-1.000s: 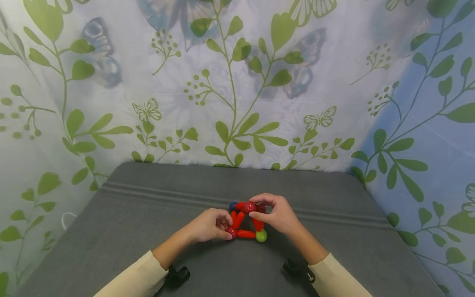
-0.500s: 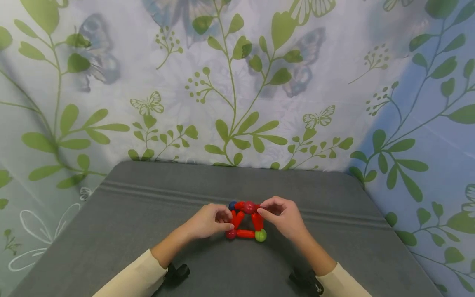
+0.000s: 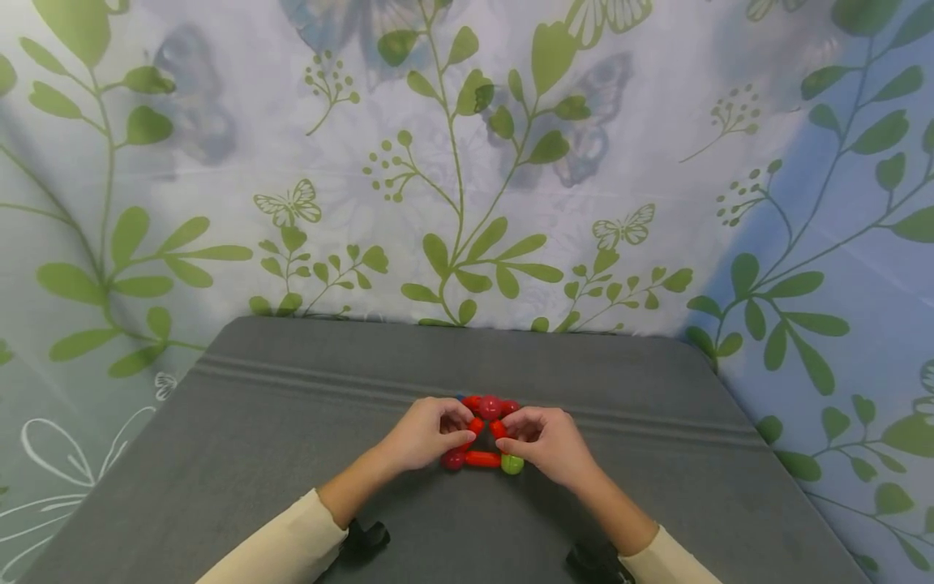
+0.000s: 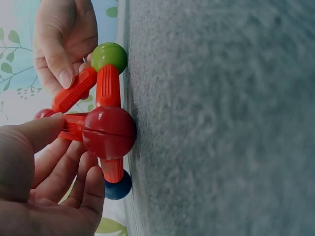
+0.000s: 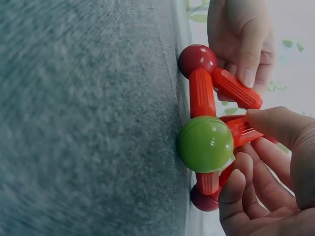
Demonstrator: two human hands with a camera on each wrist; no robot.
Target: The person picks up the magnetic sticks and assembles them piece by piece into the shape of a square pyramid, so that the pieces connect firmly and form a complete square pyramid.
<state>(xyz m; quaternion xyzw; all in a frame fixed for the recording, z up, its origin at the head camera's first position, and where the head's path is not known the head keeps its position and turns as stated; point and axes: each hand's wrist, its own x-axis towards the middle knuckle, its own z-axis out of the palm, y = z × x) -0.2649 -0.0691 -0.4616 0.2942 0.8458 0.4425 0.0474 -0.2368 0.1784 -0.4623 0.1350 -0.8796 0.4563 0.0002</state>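
A toy frame of red rods and coloured balls stands on the grey table. Its near side has a dark red ball and a green ball, joined by a red rod. A blue ball and another dark red ball sit behind. Higher up is a glossy red ball. My left hand pinches the slanted rod rising from the near dark red ball. My right hand pinches the slanted rod rising from the green ball. My fingers partly hide both rods.
The grey table reaches back to a hanging cloth printed with leaves and butterflies. Dark straps hang below both wrists near the pale sleeves.
My right hand has left the upper red ball and come down to the rod over the green ball. My left hand has shifted from the near dark red ball to its slanted rod.
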